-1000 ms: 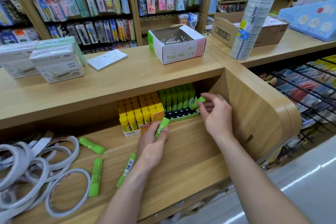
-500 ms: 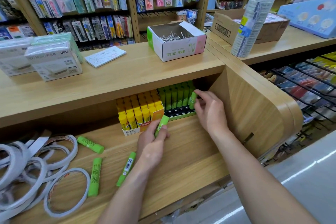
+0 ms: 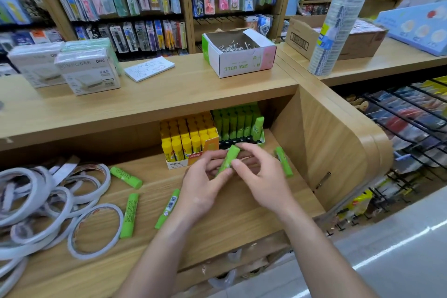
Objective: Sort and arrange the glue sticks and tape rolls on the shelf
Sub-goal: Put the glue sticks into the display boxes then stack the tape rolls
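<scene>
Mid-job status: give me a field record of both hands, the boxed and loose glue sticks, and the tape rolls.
left hand: pinches the held glue stick
right hand: pinches the same stick
held glue stick: green, tilted, in front of the green tray
green tray: back rows filled, front slots empty, leaning stick at right
yellow box: full, left of tray
loose glue sticks: four green, lying flat; three left of the hands, one right
tape rolls: heaped at shelf's left end
</scene>
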`<state>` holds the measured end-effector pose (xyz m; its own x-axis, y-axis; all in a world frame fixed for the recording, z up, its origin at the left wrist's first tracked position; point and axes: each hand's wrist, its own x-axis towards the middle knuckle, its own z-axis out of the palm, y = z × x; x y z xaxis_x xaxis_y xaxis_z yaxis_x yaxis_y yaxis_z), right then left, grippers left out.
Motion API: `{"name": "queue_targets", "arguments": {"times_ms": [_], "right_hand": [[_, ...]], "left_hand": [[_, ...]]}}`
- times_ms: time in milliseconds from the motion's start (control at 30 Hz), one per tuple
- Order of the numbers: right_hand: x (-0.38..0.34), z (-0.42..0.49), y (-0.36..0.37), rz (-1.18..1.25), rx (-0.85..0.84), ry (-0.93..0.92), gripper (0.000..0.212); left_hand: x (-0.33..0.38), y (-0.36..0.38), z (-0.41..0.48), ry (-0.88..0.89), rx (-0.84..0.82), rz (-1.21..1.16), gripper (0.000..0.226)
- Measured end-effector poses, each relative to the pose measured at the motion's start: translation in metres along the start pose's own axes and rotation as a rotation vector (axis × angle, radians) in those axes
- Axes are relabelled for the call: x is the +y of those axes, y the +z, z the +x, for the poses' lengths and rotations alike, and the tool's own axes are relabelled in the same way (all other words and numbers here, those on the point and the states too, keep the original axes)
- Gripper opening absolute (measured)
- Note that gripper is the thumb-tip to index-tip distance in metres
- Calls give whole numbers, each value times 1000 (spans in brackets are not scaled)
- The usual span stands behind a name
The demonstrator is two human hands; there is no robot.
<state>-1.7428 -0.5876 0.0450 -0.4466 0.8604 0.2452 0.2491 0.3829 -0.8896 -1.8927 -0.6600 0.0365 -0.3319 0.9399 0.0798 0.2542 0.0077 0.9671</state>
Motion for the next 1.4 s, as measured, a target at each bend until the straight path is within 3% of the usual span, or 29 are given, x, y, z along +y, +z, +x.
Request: {"name": "queue_targets", "arguments": {"times_ms": [100,233,333,400,500,667,900,1167,1400], "right_hand": [[-4,-1,6,96,-5,19,23],[-7,0,1,139,56,7,26],[-6,9,-19,52,158,-8,28],[-1,20,-29,-21,218,-39,29],[9,42,-35,-139,270,-73,29],[25,65,-31,-282,277,-118,26],[37,70,-20,-350,288,-114,28],[40,77,-13,-614,264,-177,31],[36,77,-15,-625,196,-99,39]], "left_hand": [[3,-5,-12,21,-6,57,34],[-4,-27,-31,72,153,448,34],[-12,-47,-50,-45,251,777,41],[-16,-53,-61,-147,222,906,50],[-20,-51,-68,-198,200,830,52],[-15,-47,-62,-151,298,737,48],[-16,-70,-66,-212,523,899,43],[-24,-70,-65,-298,551,902,43],[-23,-61,-65,-174,513,756,42]]}}
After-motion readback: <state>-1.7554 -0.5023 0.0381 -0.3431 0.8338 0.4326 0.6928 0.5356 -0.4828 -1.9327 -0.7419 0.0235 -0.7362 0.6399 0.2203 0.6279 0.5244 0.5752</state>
